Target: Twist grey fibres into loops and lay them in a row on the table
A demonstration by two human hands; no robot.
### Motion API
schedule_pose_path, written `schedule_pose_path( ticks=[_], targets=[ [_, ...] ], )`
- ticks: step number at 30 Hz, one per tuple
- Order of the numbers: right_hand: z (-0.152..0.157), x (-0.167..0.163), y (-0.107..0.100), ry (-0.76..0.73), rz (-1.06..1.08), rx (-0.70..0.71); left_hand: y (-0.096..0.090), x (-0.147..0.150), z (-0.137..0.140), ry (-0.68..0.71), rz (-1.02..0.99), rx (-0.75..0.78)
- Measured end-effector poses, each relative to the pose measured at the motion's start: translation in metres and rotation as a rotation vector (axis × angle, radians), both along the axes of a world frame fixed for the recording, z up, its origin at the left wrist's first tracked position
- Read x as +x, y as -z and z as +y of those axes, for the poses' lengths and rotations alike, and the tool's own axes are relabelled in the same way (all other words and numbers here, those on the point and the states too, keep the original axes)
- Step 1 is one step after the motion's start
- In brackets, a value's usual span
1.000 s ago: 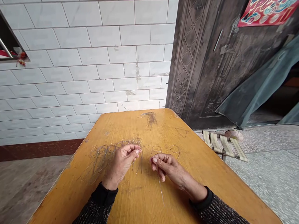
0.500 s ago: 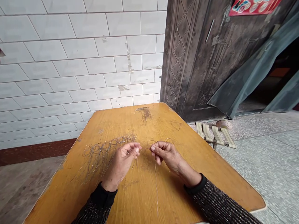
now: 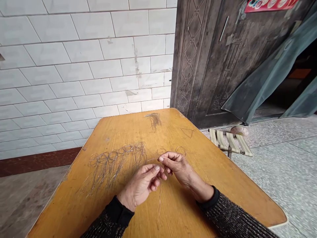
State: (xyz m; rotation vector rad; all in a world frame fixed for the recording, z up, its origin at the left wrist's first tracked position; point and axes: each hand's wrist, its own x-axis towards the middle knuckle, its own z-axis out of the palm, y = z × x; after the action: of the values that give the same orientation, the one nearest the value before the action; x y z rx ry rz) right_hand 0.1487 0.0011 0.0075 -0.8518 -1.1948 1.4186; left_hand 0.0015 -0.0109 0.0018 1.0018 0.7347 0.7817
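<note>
Thin wire point(image 3: 159, 205) hangs above the table point(image 3: 190, 211), pinched between thumb and forefinger of the right hand point(image 3: 179, 167); the left hand point(image 3: 142, 186) is curled just beside it, its grip unclear. The step seems to be bending the wire, which calls for a steady right pinch while the left guides the strand.

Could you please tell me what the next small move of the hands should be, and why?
Perhaps the left hand should guide the thin wire round into a loop while the right hand pinches it: a length hangs below the hands, and the looped wires on the table suggest that shape.
</note>
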Motion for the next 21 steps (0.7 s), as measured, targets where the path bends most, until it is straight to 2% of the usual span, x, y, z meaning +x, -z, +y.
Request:
schedule_pose_path(
  ticks=[8, 21],
  targets=[
    [-0.0015, -0.0019, -0.0041, 0.013, -0.036, 0.061, 0.0029, 0.0020, 0.0021, 0.017, -0.073, -0.066],
    [-0.0034, -0.0056, -0.0047, 0.066, -0.062, 0.041, 0.0005, 0.0082, 0.0027, -0.012, -0.105, -0.103]
  ],
)
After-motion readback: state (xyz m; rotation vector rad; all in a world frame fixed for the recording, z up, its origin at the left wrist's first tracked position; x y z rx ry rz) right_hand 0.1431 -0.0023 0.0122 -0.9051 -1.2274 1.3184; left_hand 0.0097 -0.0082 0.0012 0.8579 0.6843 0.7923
